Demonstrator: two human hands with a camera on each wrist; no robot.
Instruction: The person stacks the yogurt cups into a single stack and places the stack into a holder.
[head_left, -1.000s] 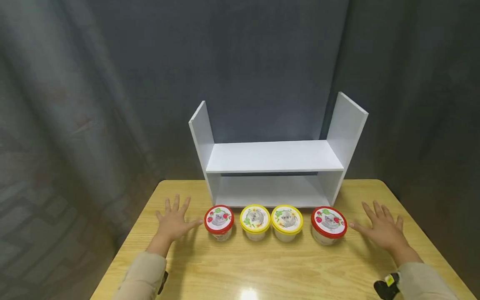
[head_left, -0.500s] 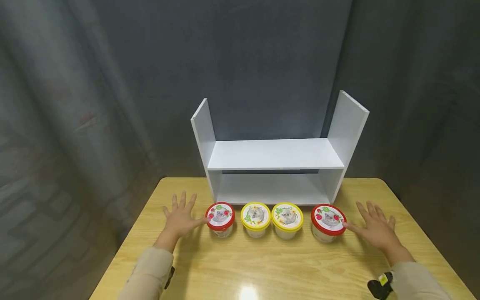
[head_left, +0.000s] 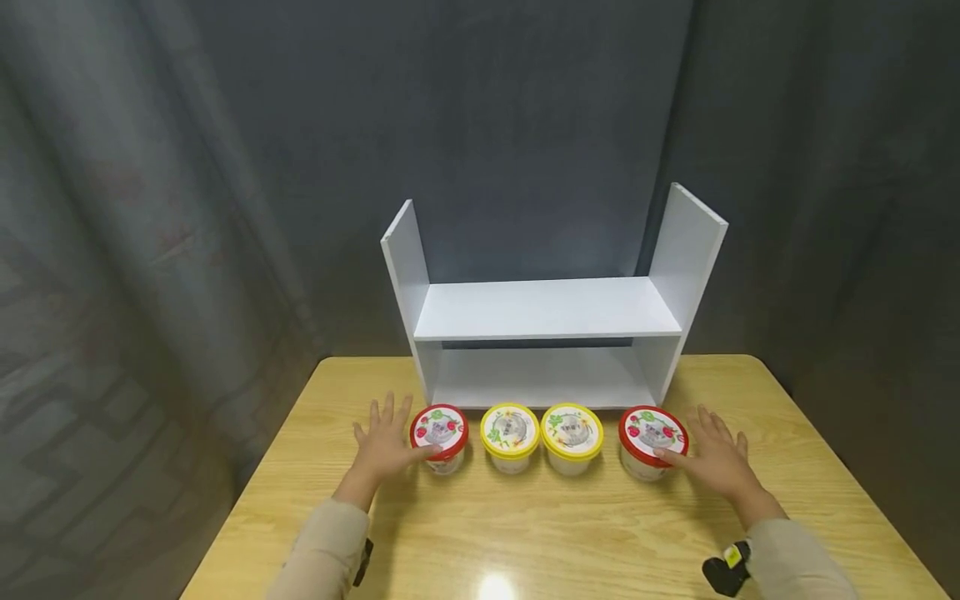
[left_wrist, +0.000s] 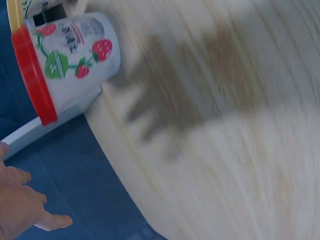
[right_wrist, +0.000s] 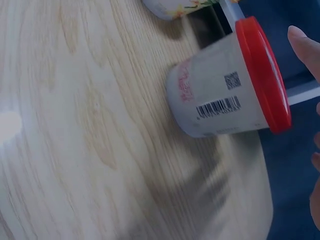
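Observation:
Two red-lidded tubs stand at the ends of a row on the table, the left tub and the right tub. Strawberries decorate the left one's side in the left wrist view; a barcode shows on the right one in the right wrist view. My left hand is spread beside the left tub, its thumb overlapping the lid's near edge. Fingers also spread, my right hand is at the right tub, with the thumb over the lid's edge. Between them stand two yellow-lidded tubs.
Right behind the tubs is a white two-level shelf with tall side panels. The wooden table has rounded far corners. Grey curtains hang behind and at both sides.
Both hands have moved inward, the left one rightward and the right one leftward, bringing each thumb over a red lid's edge. The tubs keep their places on the table.

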